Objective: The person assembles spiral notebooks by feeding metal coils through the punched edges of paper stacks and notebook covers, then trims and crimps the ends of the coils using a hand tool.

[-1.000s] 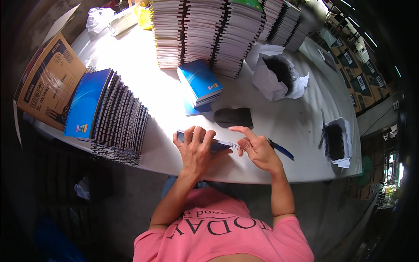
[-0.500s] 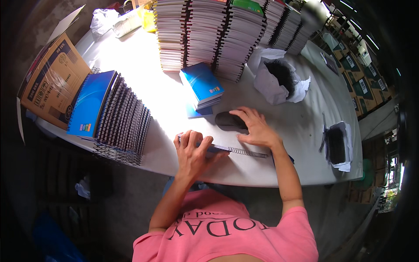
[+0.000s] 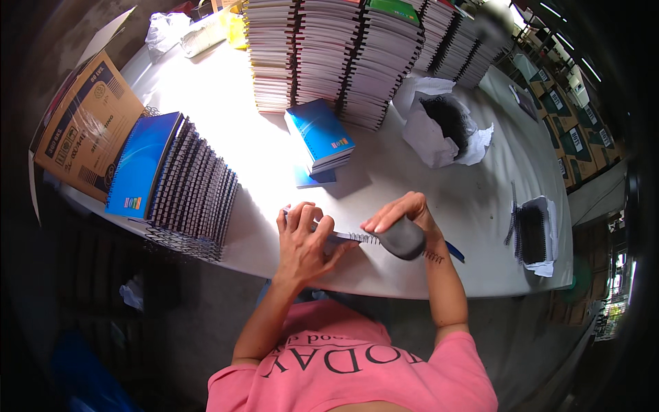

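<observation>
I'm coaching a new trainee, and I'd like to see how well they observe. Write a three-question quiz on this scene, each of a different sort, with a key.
1. True or false: the right hand is holding nothing.
2. On which side of the table is the cardboard box with the raised flap?
A) the person's left
B) the person's right
C) straight ahead
3. Fill the gap: a ____ sticks out past the edge of the notebook in the left hand.

Key
1. False: it holds a dark pad.
2. A
3. spiral coil
</observation>
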The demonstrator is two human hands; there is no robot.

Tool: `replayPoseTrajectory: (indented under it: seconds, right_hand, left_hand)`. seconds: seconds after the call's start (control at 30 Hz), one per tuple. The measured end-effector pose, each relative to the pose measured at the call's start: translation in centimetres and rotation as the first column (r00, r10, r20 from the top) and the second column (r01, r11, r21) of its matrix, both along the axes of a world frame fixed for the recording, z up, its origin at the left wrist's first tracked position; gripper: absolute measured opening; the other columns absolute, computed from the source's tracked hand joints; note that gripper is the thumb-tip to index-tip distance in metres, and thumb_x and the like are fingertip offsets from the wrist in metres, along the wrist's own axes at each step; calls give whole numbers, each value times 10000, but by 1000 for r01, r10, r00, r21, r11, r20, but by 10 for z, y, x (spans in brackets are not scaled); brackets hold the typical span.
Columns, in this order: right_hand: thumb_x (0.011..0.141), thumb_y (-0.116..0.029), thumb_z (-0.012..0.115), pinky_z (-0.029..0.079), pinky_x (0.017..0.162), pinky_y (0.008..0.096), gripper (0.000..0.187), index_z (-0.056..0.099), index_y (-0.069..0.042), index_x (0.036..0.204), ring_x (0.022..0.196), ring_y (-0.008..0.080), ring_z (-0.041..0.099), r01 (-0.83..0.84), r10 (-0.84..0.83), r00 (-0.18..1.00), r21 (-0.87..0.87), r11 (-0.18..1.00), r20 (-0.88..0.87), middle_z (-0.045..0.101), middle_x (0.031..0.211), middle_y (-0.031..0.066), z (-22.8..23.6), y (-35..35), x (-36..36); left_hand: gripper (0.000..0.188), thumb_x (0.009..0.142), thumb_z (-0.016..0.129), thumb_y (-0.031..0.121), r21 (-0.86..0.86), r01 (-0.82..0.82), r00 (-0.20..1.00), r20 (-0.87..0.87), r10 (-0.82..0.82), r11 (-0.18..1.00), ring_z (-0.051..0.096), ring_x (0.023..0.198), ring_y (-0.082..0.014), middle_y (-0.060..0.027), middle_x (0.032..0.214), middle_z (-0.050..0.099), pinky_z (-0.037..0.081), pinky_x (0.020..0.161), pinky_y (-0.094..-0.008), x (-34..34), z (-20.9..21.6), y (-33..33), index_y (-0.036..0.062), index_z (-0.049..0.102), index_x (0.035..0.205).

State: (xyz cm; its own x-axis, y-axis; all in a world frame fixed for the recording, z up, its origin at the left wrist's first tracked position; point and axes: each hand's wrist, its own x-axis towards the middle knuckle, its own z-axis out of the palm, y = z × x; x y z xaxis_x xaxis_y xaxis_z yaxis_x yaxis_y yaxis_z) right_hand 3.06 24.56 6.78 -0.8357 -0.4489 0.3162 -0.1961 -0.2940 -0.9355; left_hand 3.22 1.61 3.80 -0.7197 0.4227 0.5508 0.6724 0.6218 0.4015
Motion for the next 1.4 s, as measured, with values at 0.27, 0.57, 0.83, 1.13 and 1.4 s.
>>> replayPoseTrajectory:
  seconds: [0.27,0.57,0.83,1.13,1.4]
  right_hand:
    - [648,116,622,525,757,250,297,727,-50,870,837,143,675,63,38,971,402,913,-238,708,831,98,19,-25,-5]
    - [637,118,665,504,708,269,256,721,-35,836,744,144,649,294,-271,955,528,797,-123,700,813,84,1,-8,-15]
    - [630,98,657,498,673,269,199,708,-10,789,729,167,649,191,-162,981,378,906,-108,688,776,114,6,-20,-11]
    - [603,93,640,505,673,279,278,713,-16,847,676,205,652,273,-157,934,360,892,-319,693,772,109,11,-43,-3]
    - [606,123,642,505,696,266,274,717,-25,825,745,155,659,382,-338,922,588,713,-189,695,783,112,1,-57,-14]
  left_hand:
    - [372,637,783,344,54,24,998,61,-28,998,396,1129,-327,-115,1067,431,316,910,-454,-5,0,-5,94,539,766]
    - [500,522,845,435,315,26,974,204,-95,949,386,1060,-323,-137,1164,352,431,843,-442,-14,-3,-5,91,597,787]
    - [466,483,885,357,442,92,967,176,-187,892,425,950,-268,-116,1170,341,462,788,-395,-15,-20,-7,119,577,738]
    - [660,450,906,350,480,33,949,260,-178,876,392,1067,-280,-109,1153,331,443,775,-430,-28,-40,-13,111,489,903]
    - [856,434,932,333,709,-71,859,401,-318,702,409,1032,-218,-116,1051,359,433,812,-361,-28,-36,-10,81,324,980]
